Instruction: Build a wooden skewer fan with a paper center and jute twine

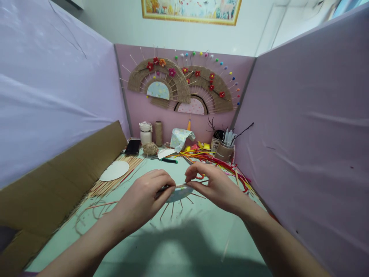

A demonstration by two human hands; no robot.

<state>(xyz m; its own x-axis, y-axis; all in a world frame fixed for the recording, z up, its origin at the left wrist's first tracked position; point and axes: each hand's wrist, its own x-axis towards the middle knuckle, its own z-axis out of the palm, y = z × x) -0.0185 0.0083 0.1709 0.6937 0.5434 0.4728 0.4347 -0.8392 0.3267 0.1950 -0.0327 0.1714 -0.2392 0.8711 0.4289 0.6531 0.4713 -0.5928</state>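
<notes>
Between my hands is a half disc [178,195] covered in light blue patterned fabric, its straight edge up and several thin wooden sticks [172,209] fanning out below its curve. My left hand [150,188] pinches the left end of the straight edge; something dark shows between its thumb and fingers, too small to name. At the right end, my right hand [211,186] is closed with thumb and forefinger on the same edge. Part of the half disc is hidden behind the fingers. Red scissor handles [199,177] show partly just behind my right hand.
Green-handled pliers [169,160], a twine ball [150,149] and a white jar [146,133] stand farther back. White oval card [114,171] lies on sticks at left, beside a cardboard wall [66,173]. Coloured pipe cleaners [201,156] spread at right. Two twine fans [184,82] hang behind.
</notes>
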